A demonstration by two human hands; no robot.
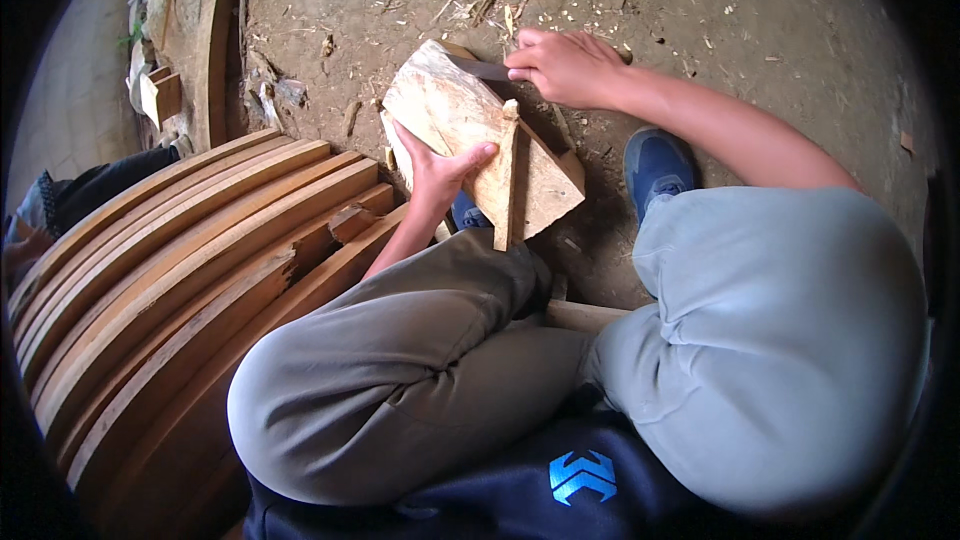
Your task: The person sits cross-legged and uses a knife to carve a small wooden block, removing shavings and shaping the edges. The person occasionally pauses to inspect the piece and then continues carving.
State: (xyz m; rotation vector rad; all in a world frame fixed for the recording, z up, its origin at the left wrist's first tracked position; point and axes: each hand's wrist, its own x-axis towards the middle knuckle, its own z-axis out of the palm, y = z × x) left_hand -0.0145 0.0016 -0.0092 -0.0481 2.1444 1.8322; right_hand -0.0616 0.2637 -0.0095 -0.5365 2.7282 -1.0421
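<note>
- Dirt floor (800,90), with wood bits about; planks (205,265) lie side by side at left.
- Block (450,105) leans near the shoes (660,168), maybe so both hands reach it.
- Left hand (435,178) grips the block, thumb on its face, likely to keep it still.
- Right hand (570,68) curls around the knife (480,69); its blade meets the block's far edge.

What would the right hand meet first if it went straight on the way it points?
Pointing left with a dark blade, the right hand would likely meet the upper part of the pale wood block first; depth is unclear here.
</note>
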